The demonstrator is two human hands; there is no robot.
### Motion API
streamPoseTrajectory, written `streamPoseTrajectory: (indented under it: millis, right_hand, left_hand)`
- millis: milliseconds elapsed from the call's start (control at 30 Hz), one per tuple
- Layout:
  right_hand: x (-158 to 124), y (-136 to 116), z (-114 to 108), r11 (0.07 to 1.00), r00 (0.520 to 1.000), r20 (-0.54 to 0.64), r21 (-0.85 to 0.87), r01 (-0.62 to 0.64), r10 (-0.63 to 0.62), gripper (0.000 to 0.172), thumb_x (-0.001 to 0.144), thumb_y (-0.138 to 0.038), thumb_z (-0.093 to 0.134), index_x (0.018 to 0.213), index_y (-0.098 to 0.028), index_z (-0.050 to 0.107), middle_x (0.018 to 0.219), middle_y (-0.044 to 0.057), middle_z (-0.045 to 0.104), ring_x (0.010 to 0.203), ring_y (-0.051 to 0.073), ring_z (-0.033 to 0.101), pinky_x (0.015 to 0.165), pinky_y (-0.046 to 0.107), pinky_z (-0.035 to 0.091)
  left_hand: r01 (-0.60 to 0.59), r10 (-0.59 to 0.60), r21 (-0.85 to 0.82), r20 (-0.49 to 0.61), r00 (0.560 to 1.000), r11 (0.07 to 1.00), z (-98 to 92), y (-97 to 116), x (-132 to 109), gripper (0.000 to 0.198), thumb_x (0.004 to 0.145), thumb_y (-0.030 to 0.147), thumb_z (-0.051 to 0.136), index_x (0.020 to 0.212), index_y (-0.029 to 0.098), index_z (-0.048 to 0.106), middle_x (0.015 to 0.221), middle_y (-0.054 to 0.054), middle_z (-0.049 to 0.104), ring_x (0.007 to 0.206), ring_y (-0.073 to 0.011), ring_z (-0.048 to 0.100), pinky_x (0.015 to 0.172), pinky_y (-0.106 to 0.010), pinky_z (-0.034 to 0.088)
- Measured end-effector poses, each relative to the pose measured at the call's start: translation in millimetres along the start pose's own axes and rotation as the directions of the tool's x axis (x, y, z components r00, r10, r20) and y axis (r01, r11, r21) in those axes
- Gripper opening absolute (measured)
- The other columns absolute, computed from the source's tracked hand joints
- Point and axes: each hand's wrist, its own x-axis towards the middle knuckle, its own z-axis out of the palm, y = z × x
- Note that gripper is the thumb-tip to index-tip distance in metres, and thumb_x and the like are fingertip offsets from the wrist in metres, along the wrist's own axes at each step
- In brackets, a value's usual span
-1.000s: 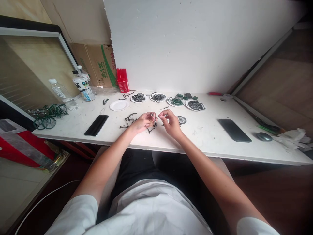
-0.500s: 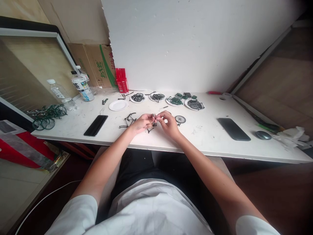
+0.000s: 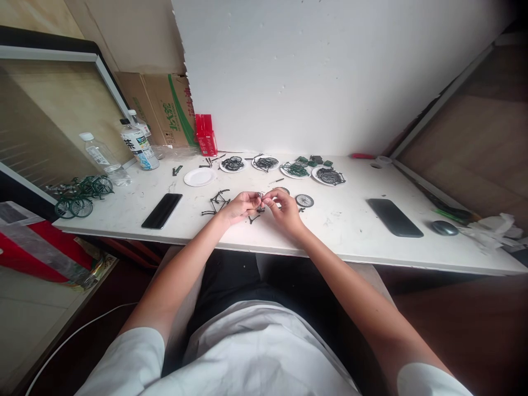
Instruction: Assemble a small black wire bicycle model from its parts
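Observation:
My left hand [image 3: 242, 207] and my right hand [image 3: 284, 208] meet over the middle of the table, fingertips pinched around a small dark model-bicycle part [image 3: 260, 204]. Most of that part hides behind the fingers, so its exact kind does not show. A dark toy bicycle frame [image 3: 216, 201] lies just left of my left hand. To the right of my right hand is a spoked toy wheel [image 3: 304, 201], and a second wheel [image 3: 284, 190] is partly covered by the fingers. Below the hands lies a small dark forked piece [image 3: 253, 219].
Along the back stand paper plates with wheels [image 3: 233, 164], dark parts [image 3: 265, 163], green frames [image 3: 295, 169] and more black pieces [image 3: 330, 176]. A bare white plate [image 3: 200, 177], a phone [image 3: 162, 211], assembled toy bicycles [image 3: 80, 197] and bottles [image 3: 139, 146] are leftward. A dark slab [image 3: 395, 218] and mouse [image 3: 444, 227] lie right.
My right hand's fingers have shifted slightly, and more of the wheel behind them shows. My left hand keeps its place, and the things on the table have not moved.

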Motion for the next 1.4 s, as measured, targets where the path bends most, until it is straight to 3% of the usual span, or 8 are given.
streamPoseTrajectory:
  millis: [267,1033,1400]
  right_hand:
    - [-0.9,4.4,1.0,0.996,0.999,0.014,0.076,-0.045,0.044,0.027,0.100,-0.051,0.068,0.097,-0.024,0.073,0.096,0.006,0.072,0.091,0.022,0.069,0.080,0.037,0.054]
    - [-3.9,2.2,4.5,0.998,0.995,-0.081,-0.011,0.062,-0.063,0.026,0.101,-0.050,0.067,0.093,-0.026,0.075,0.092,0.006,0.073,0.090,0.024,0.066,0.077,0.040,0.054]
    - [-3.0,7.5,1.4,1.000,0.999,-0.042,0.000,0.030,-0.030,0.030,0.098,-0.054,0.069,0.093,-0.025,0.076,0.092,0.007,0.074,0.091,0.024,0.067,0.076,0.040,0.055]
  left_hand:
    - [0.002,-0.002,0.003,0.015,1.000,1.000,0.4,-0.4,0.1,0.027,0.073,0.022,0.090,0.085,0.010,0.069,0.078,-0.005,0.066,0.047,-0.0009,0.036,0.045,-0.021,0.019]
    - [0.003,-0.003,0.009,0.039,0.999,1.000,-2.0,-2.7,0.5,0.024,0.077,0.022,0.086,0.089,0.010,0.069,0.082,-0.005,0.064,0.047,0.0004,0.030,0.046,-0.020,0.019]
    - [0.019,-0.020,0.023,0.023,1.000,1.000,-3.5,-3.0,1.8,0.028,0.074,0.024,0.090,0.088,0.010,0.070,0.080,-0.006,0.066,0.046,0.0002,0.030,0.045,-0.020,0.016]
